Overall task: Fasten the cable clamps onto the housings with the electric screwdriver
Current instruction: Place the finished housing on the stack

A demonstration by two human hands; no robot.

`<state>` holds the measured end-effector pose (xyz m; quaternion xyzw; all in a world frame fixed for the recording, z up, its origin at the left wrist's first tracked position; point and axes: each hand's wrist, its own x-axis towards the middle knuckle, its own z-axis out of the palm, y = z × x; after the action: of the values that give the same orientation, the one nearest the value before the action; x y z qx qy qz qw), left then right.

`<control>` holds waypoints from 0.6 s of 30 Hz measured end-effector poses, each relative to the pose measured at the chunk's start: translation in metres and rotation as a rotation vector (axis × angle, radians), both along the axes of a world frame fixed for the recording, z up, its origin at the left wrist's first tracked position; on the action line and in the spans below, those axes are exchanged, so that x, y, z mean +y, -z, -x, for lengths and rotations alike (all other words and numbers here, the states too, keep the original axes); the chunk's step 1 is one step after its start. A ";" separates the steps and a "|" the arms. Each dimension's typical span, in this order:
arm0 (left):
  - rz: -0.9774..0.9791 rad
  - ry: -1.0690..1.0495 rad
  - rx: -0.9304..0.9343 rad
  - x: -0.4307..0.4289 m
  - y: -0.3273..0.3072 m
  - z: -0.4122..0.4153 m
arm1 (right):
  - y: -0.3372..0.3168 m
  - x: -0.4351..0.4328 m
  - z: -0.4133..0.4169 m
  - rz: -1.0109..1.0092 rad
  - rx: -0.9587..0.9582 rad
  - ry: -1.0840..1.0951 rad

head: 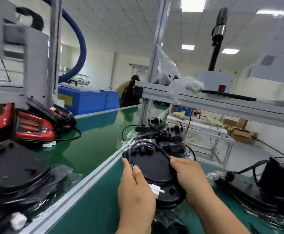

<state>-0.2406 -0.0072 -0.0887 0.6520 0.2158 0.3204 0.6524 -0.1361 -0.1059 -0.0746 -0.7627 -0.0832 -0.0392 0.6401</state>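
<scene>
A round black housing (153, 166) lies on the green bench in front of me, with a black cable (146, 143) looped over its far edge. My left hand (134, 191) pinches the cable's left end, where blue wires show, and a white connector (156, 190) sticks out beside its palm. My right hand (186, 174) pinches the cable's right side at the housing's rim. A black electric screwdriver (218, 34) hangs from above at the upper right, away from both hands. No clamp is clearly visible.
More black housings (161, 132) with cables are stacked behind. Another black part (256, 188) lies to the right. Red tail lamps (28, 125) and black covers (14, 168) sit on the green conveyor (94, 142) at left. An aluminium frame rail (205, 98) crosses overhead.
</scene>
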 end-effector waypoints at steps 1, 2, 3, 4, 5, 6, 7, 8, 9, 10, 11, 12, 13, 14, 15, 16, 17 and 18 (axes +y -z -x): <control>0.019 -0.037 -0.011 0.014 0.002 -0.001 | 0.001 0.018 -0.004 -0.006 0.015 -0.047; 0.039 -0.074 -0.024 0.028 0.005 -0.003 | 0.002 0.037 -0.008 -0.012 0.031 -0.094; 0.055 -0.115 -0.039 0.042 0.008 -0.004 | 0.003 0.057 -0.011 -0.020 0.042 -0.143; 0.067 -0.160 -0.053 0.055 0.010 -0.006 | 0.004 0.075 -0.015 -0.027 0.049 -0.189; 0.072 -0.206 -0.062 0.069 0.012 -0.008 | 0.005 0.094 -0.018 -0.036 0.051 -0.229; 0.071 -0.251 -0.064 0.081 0.013 -0.010 | 0.005 0.111 -0.022 -0.048 0.056 -0.267; 0.067 -0.296 -0.061 0.093 0.013 -0.012 | 0.005 0.129 -0.025 -0.066 0.067 -0.309; 0.062 -0.338 -0.056 0.104 0.012 -0.016 | 0.005 0.144 -0.029 -0.085 0.087 -0.353; 0.063 -0.374 -0.051 0.115 0.012 -0.021 | 0.004 0.159 -0.033 -0.094 0.106 -0.394; 0.068 -0.402 -0.046 0.125 0.011 -0.027 | 0.005 0.174 -0.037 -0.092 0.125 -0.428; 0.071 -0.424 -0.039 0.135 0.011 -0.033 | 0.005 0.187 -0.043 -0.085 0.145 -0.456; 0.070 -0.444 -0.030 0.143 0.011 -0.040 | 0.005 0.200 -0.048 -0.083 0.167 -0.479; 0.069 -0.467 -0.022 0.152 0.011 -0.046 | 0.007 0.212 -0.054 -0.088 0.192 -0.499; 0.078 -0.490 -0.019 0.159 0.012 -0.052 | 0.008 0.224 -0.060 -0.094 0.219 -0.524; 0.097 -0.509 -0.019 0.166 0.012 -0.058 | 0.010 0.234 -0.065 -0.089 0.246 -0.553; 0.115 -0.526 -0.024 0.172 0.012 -0.062 | 0.013 0.244 -0.070 -0.076 0.273 -0.585; 0.123 -0.543 -0.034 0.178 0.013 -0.067 | 0.017 0.253 -0.075 -0.061 0.296 -0.614; 0.124 -0.562 -0.043 0.183 0.015 -0.071 | 0.021 0.262 -0.079 -0.049 0.316 -0.636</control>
<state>-0.1694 0.1759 -0.1037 0.5186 0.3932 0.4886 0.5811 -0.0574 0.1558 -0.0951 -0.6797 -0.2153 0.2786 0.6435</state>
